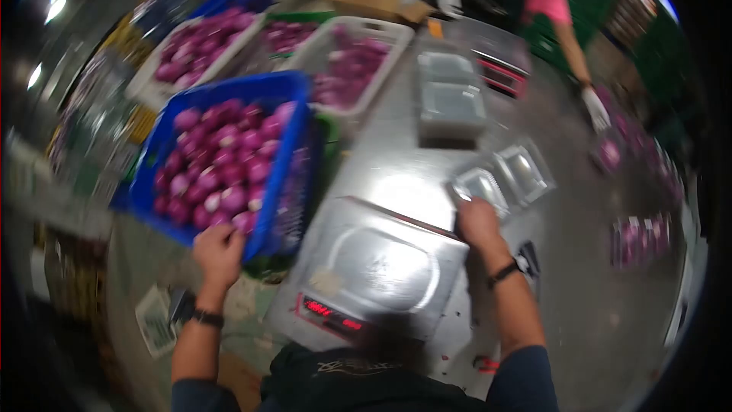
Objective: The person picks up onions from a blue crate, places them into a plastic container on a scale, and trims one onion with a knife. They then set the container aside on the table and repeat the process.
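My left hand (219, 250) is closed at the near rim of a blue crate (291, 160) full of peeled purple onions (221, 160). Its fingertips are blurred against the onions, so what they hold I cannot make out. My right hand (480, 223) grips the near half of an open clear plastic clamshell container (522, 174), which lies hinged out flat on the metal table. Between my hands sits a digital scale (374, 259) with a bare steel platform and lit red digits.
Stacked clear containers (451, 99) stand beyond the scale. White crates (339, 69) of onions line the back left. Across the table, a person's gloved hand (596, 111) is near packed onions (608, 154), beside a second scale (499, 57). Another filled pack (640, 240) lies right.
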Demonstrator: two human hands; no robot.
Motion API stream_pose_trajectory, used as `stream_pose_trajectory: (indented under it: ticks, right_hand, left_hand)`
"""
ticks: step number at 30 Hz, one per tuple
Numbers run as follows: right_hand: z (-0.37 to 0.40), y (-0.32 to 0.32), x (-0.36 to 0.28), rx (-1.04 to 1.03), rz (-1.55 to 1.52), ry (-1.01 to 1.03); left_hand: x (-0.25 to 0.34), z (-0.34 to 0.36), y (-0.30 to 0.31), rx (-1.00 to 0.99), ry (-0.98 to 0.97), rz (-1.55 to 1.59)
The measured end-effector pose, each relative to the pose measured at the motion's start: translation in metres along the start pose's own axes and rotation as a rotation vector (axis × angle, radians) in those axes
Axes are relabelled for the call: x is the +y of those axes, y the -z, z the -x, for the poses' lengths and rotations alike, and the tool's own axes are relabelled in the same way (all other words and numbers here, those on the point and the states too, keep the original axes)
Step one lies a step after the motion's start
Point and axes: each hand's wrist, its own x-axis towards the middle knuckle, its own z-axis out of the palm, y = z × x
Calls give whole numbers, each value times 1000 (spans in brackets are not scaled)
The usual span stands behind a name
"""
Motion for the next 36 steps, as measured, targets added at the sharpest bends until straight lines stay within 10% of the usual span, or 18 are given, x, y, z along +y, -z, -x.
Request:
stream_pose_trajectory:
  ticks: [1, 13, 21, 25, 36]
  right_hand:
    - [0, 5, -7, 48, -237, -307]
    - [20, 47, -45, 547, -347, -394]
    - [124, 101, -233, -107, -385, -58]
    - [129, 107, -293, 68, -466, 11]
    - [102, 111, -372, 163, -536, -219]
  left_hand:
    - [0, 2, 1, 65, -60, -71]
    - [0, -6, 19, -82, -72, -12]
    - [-75, -67, 62, -569, -285, 464]
    - [-170, -156, 101, -477, -212, -83]
    - [-277, -203, 25, -1326, 7, -596]
